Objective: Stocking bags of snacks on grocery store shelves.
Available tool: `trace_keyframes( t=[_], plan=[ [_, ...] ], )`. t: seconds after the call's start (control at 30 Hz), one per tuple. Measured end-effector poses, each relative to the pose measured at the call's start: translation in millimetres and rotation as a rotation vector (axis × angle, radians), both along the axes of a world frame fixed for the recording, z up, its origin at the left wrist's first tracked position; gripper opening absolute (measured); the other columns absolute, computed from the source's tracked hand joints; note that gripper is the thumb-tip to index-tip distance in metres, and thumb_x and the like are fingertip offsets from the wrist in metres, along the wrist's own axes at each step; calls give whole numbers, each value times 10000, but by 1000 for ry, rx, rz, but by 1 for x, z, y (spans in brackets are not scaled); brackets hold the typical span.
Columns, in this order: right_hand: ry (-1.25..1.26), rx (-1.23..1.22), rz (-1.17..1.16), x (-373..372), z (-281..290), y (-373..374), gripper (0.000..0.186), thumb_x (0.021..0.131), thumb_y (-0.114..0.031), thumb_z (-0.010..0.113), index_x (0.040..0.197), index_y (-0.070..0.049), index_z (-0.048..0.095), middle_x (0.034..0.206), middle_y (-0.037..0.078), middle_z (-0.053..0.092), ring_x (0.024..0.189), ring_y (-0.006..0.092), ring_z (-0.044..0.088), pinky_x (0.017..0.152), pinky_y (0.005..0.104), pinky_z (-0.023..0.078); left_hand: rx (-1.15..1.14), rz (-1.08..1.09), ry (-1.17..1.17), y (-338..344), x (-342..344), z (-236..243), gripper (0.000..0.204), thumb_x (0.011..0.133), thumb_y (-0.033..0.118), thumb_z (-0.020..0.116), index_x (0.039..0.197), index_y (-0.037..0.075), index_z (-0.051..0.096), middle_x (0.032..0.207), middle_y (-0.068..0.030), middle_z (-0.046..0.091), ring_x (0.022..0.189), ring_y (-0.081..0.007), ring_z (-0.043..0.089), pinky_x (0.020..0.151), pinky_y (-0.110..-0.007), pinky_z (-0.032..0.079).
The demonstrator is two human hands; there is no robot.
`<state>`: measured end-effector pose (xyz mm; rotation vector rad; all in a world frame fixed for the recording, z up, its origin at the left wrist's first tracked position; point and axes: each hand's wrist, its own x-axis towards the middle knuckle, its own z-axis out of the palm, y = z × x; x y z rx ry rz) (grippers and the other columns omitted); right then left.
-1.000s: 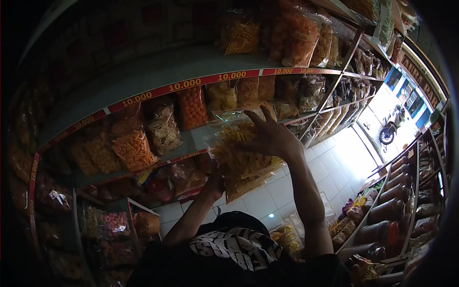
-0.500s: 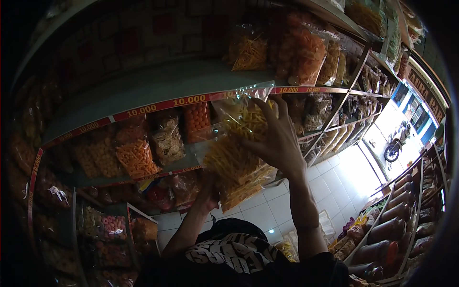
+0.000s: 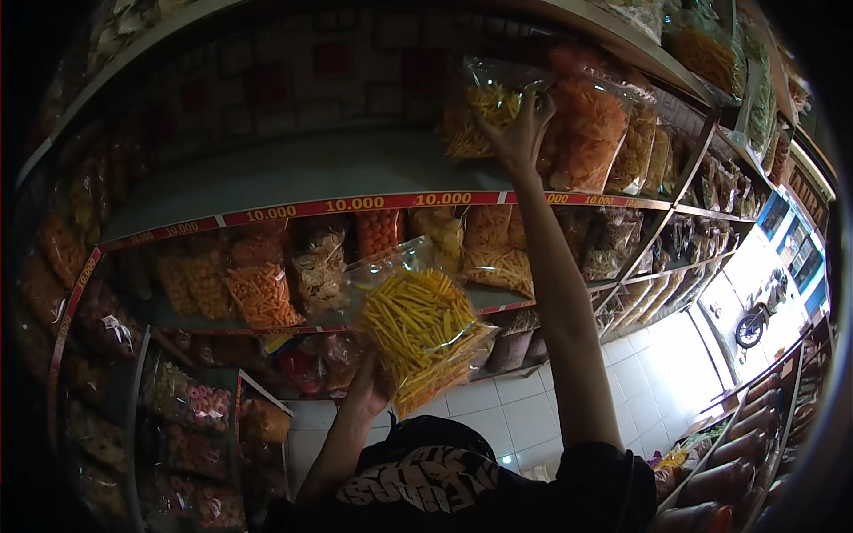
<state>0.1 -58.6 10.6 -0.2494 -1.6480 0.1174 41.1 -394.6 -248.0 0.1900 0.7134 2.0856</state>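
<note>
My right hand (image 3: 520, 138) is up at the upper shelf, thumb and fingers closed on the side of a clear bag of yellow stick snacks (image 3: 484, 107). That bag stands upright beside a clear bag of orange crackers (image 3: 593, 133). Lower down, my left hand (image 3: 369, 386) supports a stack of clear bags of stick snacks (image 3: 418, 324) from its left underside. The top bag holds bright yellow sticks; those beneath look more orange. Part of the left hand's fingers is hidden under the stack.
The upper shelf (image 3: 338, 164) has a red front strip (image 3: 346, 205). On the shelf below stand bags of orange sticks (image 3: 264, 293), pale chips (image 3: 322, 271) and orange balls (image 3: 380, 233). More bagged snacks line the shelving right and lower left. A motorbike (image 3: 755, 320) stands outside the bright doorway.
My right hand has moved from the stack up to the upper shelf with one bag. The left hand still holds the other bags, now lower and with the top bag's contents in plain view.
</note>
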Motion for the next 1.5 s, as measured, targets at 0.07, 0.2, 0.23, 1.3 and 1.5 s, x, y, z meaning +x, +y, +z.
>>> trace_keyframes(
  t=[0.07, 0.2, 0.23, 1.3, 1.5],
  plan=[
    [-91, -104, -4, -17, -14, 15, 906, 589, -423, 816, 1302, -114, 351, 1345, 253, 219, 1244, 457, 299, 973, 495, 388, 13, -5, 14, -1, 4, 3, 483, 929, 359, 534, 1304, 82, 412, 1246, -73, 501, 1107, -196, 534, 924, -358, 479],
    [-391, -317, -17, -16, -24, -6, 1111, 554, -422, 836, 1426, -181, 190, 1425, 249, 132, 1260, 483, 288, 962, 520, 414, -10, 78, -8, -7, 5, -5, 521, 917, 392, 544, 1308, 76, 406, 1250, -71, 497, 1128, -205, 519, 942, -364, 471],
    [-391, -311, -13, -8, -24, -9, 1111, 554, -422, 836, 1426, -181, 190, 1425, 249, 132, 1260, 483, 288, 962, 520, 414, -4, 68, 11, -7, 8, -1, 519, 919, 389, 543, 1312, 82, 400, 1250, -70, 496, 1132, -206, 517, 949, -369, 467],
    [-1364, -280, 471, 169, -73, -125, 1220, 534, -614, 792, 1471, -196, 132, 1501, 234, 20, 1241, 435, 406, 1035, 461, 366, -115, 83, 237, 46, 18, 48, 740, 812, 143, 672, 1379, 142, 196, 1334, -117, 364, 1194, -245, 458, 905, -410, 507],
    [-1381, -335, 537, 177, -82, -116, 1234, 533, -565, 815, 1475, -189, 113, 1490, 223, 68, 1292, 420, 325, 1052, 476, 342, -46, -115, 118, 41, 12, 25, 746, 827, 187, 665, 1389, 147, 176, 1320, -137, 364, 1154, -266, 492, 871, -409, 529]
  ],
)
